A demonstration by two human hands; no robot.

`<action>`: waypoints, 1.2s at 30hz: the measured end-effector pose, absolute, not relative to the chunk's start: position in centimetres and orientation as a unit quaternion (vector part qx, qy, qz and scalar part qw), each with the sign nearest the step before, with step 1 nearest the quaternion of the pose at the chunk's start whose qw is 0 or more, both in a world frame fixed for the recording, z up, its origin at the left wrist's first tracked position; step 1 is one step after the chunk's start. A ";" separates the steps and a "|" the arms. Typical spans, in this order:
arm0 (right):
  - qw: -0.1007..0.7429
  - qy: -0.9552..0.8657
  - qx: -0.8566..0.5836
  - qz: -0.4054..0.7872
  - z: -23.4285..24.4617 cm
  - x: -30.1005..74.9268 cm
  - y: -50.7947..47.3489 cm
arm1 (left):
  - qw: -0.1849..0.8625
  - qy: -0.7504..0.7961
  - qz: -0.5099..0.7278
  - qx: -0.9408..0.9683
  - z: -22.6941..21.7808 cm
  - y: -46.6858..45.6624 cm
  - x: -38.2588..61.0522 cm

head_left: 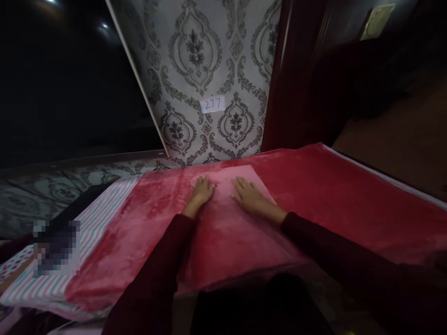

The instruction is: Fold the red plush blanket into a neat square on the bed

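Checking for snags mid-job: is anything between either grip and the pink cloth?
Nothing visible. The left grip and right grip both rest palm-down on the pink cloth, fingers spread, with no object showing between. Directly beneath them is hidden.

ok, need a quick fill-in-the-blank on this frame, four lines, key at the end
1. The card on the wall bears the number ____.
2. The left hand and right hand lie palm ____ on the red cloth.
3. The pale cloth along the red cloth's left side is patterned with ____.
4. In the picture, the black screen is to the ____ of the card.

Missing words: 277; down; stripes; left.
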State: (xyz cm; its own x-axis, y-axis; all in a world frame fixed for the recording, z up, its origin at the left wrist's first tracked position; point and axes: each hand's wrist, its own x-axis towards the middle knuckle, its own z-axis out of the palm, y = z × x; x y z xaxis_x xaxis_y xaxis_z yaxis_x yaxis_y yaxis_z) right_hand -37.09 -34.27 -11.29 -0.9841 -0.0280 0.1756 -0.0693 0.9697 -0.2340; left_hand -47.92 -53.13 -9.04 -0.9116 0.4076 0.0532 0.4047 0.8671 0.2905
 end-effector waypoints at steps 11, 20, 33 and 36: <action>0.090 -0.987 0.095 0.098 -15.3 -31.3 -36.5 | -0.067 0.942 0.054 0.324 -15.3 -56.6 -37.3; 0.082 -0.979 -0.080 0.169 -19.5 -27.8 -26.8 | -0.036 0.945 0.052 0.321 -14.7 -56.0 -37.4; 0.163 -0.968 -0.001 0.192 -14.2 -23.6 -32.6 | -0.055 0.922 0.154 0.351 -11.3 -58.3 -34.4; 0.139 -0.975 0.080 0.153 -14.6 -23.1 -37.5 | -0.079 0.919 0.111 0.370 -11.9 -58.1 -30.4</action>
